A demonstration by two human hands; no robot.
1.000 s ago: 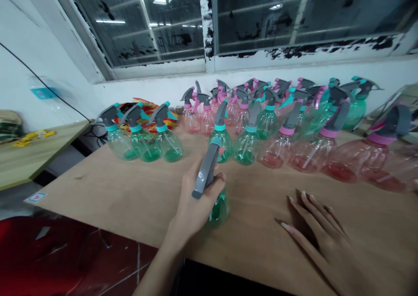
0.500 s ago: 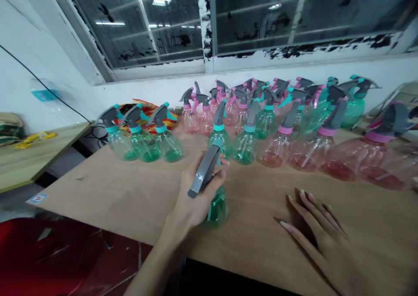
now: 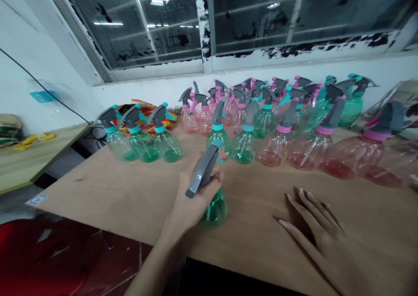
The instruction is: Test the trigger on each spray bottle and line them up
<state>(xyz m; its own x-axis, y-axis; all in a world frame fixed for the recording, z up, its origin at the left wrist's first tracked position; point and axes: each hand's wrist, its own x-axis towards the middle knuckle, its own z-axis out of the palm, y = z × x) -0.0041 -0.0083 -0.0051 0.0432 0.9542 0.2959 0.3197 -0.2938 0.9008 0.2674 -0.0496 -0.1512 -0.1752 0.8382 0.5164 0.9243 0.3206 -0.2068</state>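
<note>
My left hand (image 3: 191,191) is wrapped round the neck of a green spray bottle (image 3: 215,211) with a grey and turquoise trigger head. The bottle stands upright on the wooden table (image 3: 124,191), with green liquid low inside; my fingers hide its neck. Palm down over the table at the right, my right hand (image 3: 321,235) has its fingers spread and holds nothing. Just beyond the held bottle are another green spray bottle (image 3: 218,136) and one more (image 3: 244,146) beside it.
Three green spray bottles (image 3: 168,146) stand in a row at the left. A row of pink spray bottles (image 3: 307,150) runs to the right, with several pink and green ones behind. A red chair (image 3: 39,257) is at lower left, a second table (image 3: 42,156) at far left.
The view has shifted very slightly. My left hand keeps its grip on the green spray bottle, and my right hand stays spread in the same place.
</note>
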